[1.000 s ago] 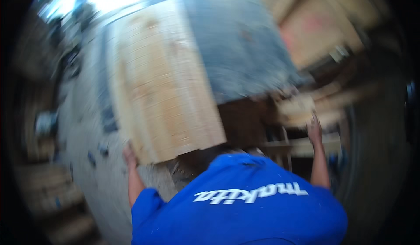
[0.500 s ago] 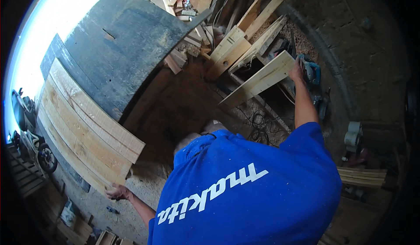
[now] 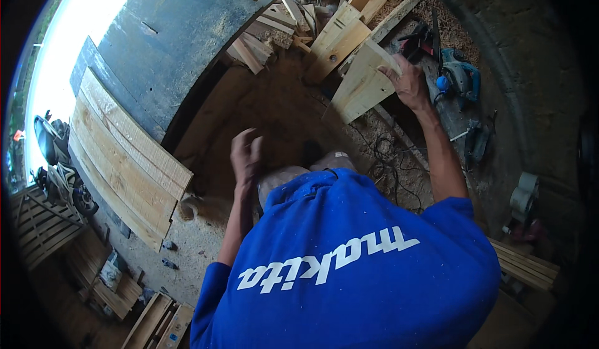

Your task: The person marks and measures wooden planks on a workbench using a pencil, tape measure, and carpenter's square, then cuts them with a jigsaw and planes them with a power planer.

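Note:
At the right, my right hand [image 3: 410, 86] is closed on the upper end of a pale wooden board [image 3: 364, 86], the thumb lying over its face. The board slants down to the left and its lower edge is slightly smeared. My left hand [image 3: 246, 152] is in the air in front of me, holding nothing, with its fingers loosely bent and apart. To its left, several light planks [image 3: 128, 159] lie side by side along a dark worktable [image 3: 178, 34].
A blue-green power tool [image 3: 462, 77] rests beyond my right hand, beside dark cables [image 3: 390, 159]. Timber offcuts [image 3: 253, 49] are piled behind the table. A motorcycle [image 3: 62, 168] stands at far left. Stacked boards [image 3: 524, 265] lie at lower right; sawdust covers the floor.
My left hand has let go of the planks' near end and moved right and up into the air. My right hand has turned the board, bringing it nearer and more upright.

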Motion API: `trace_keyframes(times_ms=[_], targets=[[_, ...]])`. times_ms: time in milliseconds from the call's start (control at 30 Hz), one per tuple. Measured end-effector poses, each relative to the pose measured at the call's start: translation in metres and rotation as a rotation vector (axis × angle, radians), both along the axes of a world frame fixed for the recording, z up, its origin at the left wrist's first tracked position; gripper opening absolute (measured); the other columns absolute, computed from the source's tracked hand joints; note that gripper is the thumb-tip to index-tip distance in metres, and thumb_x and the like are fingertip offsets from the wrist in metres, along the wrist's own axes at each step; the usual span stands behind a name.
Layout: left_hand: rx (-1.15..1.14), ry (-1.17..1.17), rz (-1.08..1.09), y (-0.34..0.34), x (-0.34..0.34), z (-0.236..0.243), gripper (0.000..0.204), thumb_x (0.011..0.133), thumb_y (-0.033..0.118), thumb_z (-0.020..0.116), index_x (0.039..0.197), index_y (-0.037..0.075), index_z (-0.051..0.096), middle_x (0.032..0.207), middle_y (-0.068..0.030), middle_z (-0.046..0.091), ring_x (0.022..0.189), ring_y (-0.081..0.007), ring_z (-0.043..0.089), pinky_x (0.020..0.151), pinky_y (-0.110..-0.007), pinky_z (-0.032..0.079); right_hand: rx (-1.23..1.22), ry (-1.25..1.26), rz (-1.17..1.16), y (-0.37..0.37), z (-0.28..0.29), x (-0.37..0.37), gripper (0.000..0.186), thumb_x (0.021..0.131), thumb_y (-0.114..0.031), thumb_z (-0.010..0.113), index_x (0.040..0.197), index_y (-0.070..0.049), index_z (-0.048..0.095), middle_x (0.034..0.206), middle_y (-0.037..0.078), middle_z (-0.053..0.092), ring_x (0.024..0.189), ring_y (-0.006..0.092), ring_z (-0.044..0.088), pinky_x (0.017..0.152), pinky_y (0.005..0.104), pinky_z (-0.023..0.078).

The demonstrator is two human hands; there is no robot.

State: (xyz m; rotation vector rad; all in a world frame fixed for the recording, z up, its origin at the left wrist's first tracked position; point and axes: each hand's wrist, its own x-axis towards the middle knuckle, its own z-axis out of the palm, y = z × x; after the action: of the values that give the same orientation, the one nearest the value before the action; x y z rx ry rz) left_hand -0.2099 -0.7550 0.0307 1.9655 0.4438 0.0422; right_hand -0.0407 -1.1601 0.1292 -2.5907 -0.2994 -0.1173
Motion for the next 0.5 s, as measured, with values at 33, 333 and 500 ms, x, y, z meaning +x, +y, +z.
trace_keyframes(times_ms=[33, 333, 500], targets=[[-0.124, 0.008, -0.141, -0.018, 0.010, -0.007, 0.041, 0.089, 0.018, 0.076, 0.126, 0.006, 0.063, 0.125, -0.0147, 0.063, 0.117, -0.0249, 0.060, 0.099, -0.038, 0.049, 0.028, -0.037, 0.035, 0.014, 0.033, -0.003, 0.047, 0.097, -0.047, 0.062, 0.107, -0.002, 0.060, 0.084, 0.025, 0.069, 0.083, 0.0461, 0.068, 0.066, 0.0483, 0.056], [-0.285, -0.600, -0.112, -0.200, 0.078, 0.064, 0.068, 0.088, 0.013, 0.073, 0.147, -0.004, 0.042, 0.125, -0.0296, 0.063, 0.117, -0.0303, 0.064, 0.096, -0.035, 0.049, 0.334, -0.726, 0.498, 0.110, 0.258, -0.029, 0.053, 0.088, -0.023, 0.072, 0.126, 0.010, 0.057, 0.109, 0.029, 0.064, 0.098, 0.0370, 0.066, 0.085, 0.0485, 0.050], [-0.555, -0.742, 0.020, -0.086, 0.128, 0.081, 0.018, 0.099, 0.013, 0.065, 0.109, -0.001, 0.067, 0.101, -0.0053, 0.070, 0.093, -0.0127, 0.064, 0.083, -0.029, 0.052, 0.330, -0.361, 0.321, 0.078, 0.187, -0.015, 0.067, 0.095, -0.051, 0.062, 0.141, -0.003, 0.050, 0.120, 0.018, 0.069, 0.110, 0.0369, 0.067, 0.093, 0.0462, 0.054]])
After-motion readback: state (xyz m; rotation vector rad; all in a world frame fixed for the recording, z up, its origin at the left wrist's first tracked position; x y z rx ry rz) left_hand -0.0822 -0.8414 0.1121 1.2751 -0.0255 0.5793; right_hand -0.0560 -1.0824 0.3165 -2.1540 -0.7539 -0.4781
